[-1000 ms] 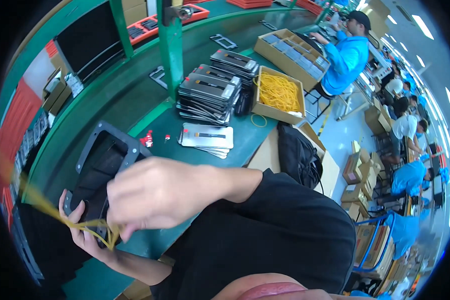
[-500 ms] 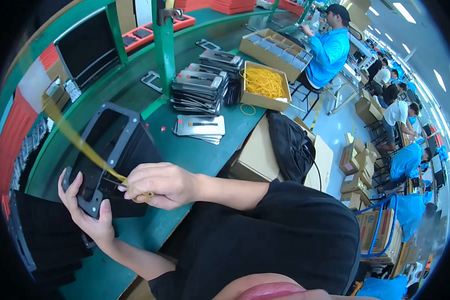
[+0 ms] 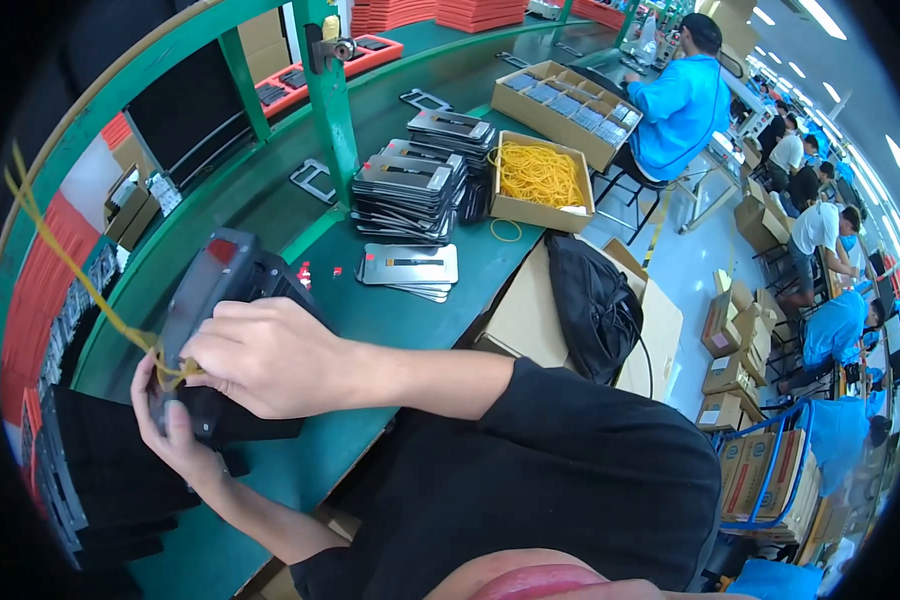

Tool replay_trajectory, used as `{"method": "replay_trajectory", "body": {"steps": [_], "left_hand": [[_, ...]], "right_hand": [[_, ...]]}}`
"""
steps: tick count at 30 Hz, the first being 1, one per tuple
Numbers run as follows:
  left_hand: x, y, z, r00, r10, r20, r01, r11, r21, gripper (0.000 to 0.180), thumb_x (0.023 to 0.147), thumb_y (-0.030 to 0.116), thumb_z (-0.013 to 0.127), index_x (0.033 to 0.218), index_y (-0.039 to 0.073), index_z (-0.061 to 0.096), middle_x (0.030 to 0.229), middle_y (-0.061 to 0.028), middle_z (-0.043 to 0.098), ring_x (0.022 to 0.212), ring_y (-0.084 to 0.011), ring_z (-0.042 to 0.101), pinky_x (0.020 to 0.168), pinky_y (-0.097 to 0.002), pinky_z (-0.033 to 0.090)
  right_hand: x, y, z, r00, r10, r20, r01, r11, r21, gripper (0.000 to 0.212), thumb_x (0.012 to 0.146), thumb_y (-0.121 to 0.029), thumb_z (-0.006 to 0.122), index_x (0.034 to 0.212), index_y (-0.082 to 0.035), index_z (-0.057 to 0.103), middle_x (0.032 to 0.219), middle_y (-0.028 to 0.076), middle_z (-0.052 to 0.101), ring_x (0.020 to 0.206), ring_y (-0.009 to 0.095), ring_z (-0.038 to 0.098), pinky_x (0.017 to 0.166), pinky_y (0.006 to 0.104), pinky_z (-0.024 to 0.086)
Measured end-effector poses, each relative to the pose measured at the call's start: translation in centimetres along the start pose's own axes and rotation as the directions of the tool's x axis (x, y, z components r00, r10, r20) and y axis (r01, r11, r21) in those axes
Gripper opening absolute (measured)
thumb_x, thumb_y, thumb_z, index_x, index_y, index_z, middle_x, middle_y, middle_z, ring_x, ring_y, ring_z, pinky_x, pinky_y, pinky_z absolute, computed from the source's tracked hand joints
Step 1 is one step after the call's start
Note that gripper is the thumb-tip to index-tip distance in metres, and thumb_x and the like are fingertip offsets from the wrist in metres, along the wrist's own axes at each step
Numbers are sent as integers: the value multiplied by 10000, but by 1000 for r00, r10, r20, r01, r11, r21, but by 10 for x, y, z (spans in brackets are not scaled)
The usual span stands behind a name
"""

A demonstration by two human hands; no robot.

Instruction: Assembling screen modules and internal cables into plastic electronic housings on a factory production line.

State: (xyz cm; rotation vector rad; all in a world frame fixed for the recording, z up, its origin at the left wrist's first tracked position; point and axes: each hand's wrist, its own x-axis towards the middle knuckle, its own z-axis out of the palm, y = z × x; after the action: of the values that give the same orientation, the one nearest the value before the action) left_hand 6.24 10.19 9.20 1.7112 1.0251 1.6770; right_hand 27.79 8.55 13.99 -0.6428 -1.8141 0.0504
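Note:
A yellow rubber band is pinched in my right hand, which is closed over the near end of a black frame-like part. From the fingers the band stretches up and to the left as thin strands, with some of it bunched at the fingertips. My left hand grips the same end of the black part from below, thumb on one side and fingers on the other. The part is tilted and slightly blurred, with a red patch at its upper end. My right hand hides some of it.
Black parts are stacked at the lower left. Silver-and-black panels lie in piles behind, beside a box of yellow rubber bands. A green post rises from the bench. A person in blue sits by a divided carton.
My right hand has moved left, toward my left hand, with the rubber band. The band's loose end now reaches further up and left. The black part has turned, showing a red patch.

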Motion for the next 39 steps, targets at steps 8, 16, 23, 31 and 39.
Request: {"method": "replay_trajectory", "body": {"steps": [8,16,23,31,39], "left_hand": [[-30,-58,-98,821,-250,-513,318,947,47,379,988,147,670,1312,-41,612,1225,-125,638,1170,-234,591,971,-329,499],[-106,-82,-106,957,41,-286,200,621,758,554,924,240,764,1366,-29,564,1417,-200,497,1238,-292,552,1030,-369,470],[-143,-93,-110,983,-32,-180,175,444,879,647,906,264,739,1382,-96,490,1360,-250,494,1283,-395,504,1104,-488,384],[-139,-99,-144,978,-105,-181,209,496,843,581,919,258,701,1346,-102,542,1292,-257,573,1230,-383,566,1100,-461,402],[-49,-45,-42,966,-170,-194,257,696,671,644,1003,287,630,1482,-71,392,1468,-241,473,1357,-351,497,1157,-438,362]], "right_hand": [[43,28,-52,963,-76,-258,142,958,249,143,907,-118,719,912,-14,621,805,107,632,662,319,628,578,384,499],[58,75,-67,965,-54,-258,124,957,262,135,935,-106,678,895,5,611,779,111,620,647,317,625,546,370,488],[57,107,-77,986,15,-168,40,948,317,197,930,-130,690,827,5,591,727,121,583,611,306,602,523,369,460],[56,123,-92,969,149,-198,-56,911,409,210,943,-125,671,801,3,586,668,118,560,571,304,572,513,363,434],[58,140,-88,984,174,-30,-158,946,284,220,953,-166,679,819,-5,610,658,101,605,566,290,599,526,369,447]]}}
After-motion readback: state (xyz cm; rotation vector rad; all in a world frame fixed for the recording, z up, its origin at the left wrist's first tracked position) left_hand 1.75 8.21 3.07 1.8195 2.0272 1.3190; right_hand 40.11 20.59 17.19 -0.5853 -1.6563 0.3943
